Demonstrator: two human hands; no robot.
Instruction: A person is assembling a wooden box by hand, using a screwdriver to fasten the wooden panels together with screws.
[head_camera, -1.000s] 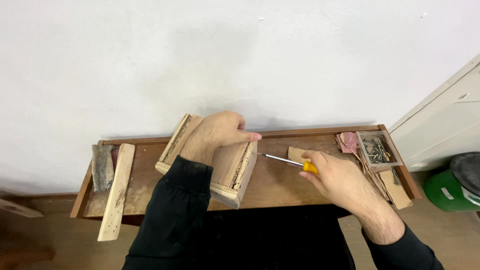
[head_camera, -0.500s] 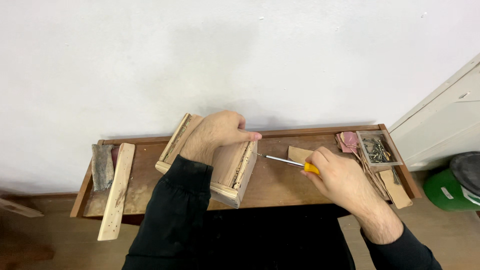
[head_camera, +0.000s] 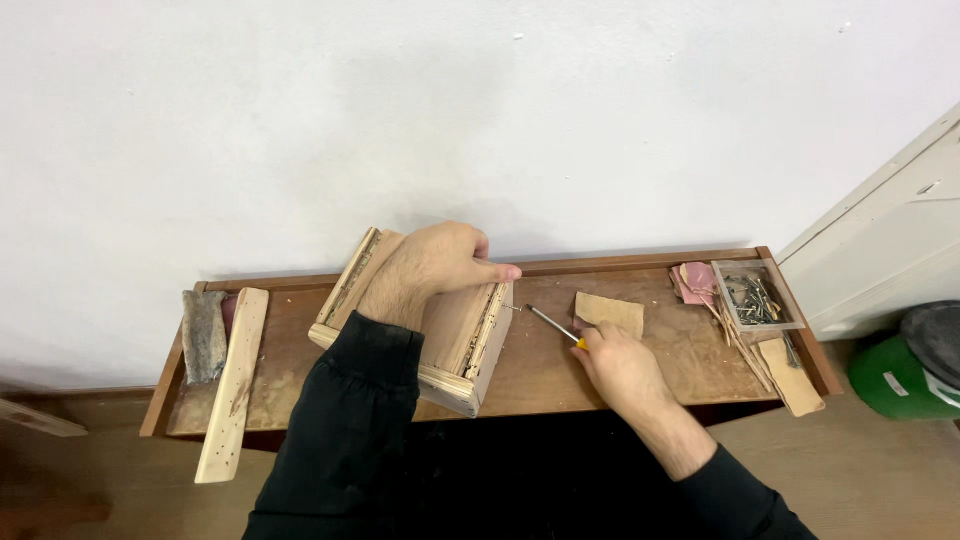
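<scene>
- Left hand (head_camera: 440, 265): fingers curled over top of wooden box frame (head_camera: 420, 325), gripping it; frame stands at bench (head_camera: 640, 375) centre
- Right hand (head_camera: 620, 365): fingers closed round screwdriver (head_camera: 555, 327); tip near a small screw in frame's right side, contact unclear
- Sandpaper sheet (head_camera: 612, 312) just beyond right hand; tray of screws (head_camera: 755, 298) at far right

Long wood strip (head_camera: 232, 382) at table's (head_camera: 540, 375) left end. Box of nails (head_camera: 752, 298) far right. Green bucket (head_camera: 898, 380) on floor.
</scene>
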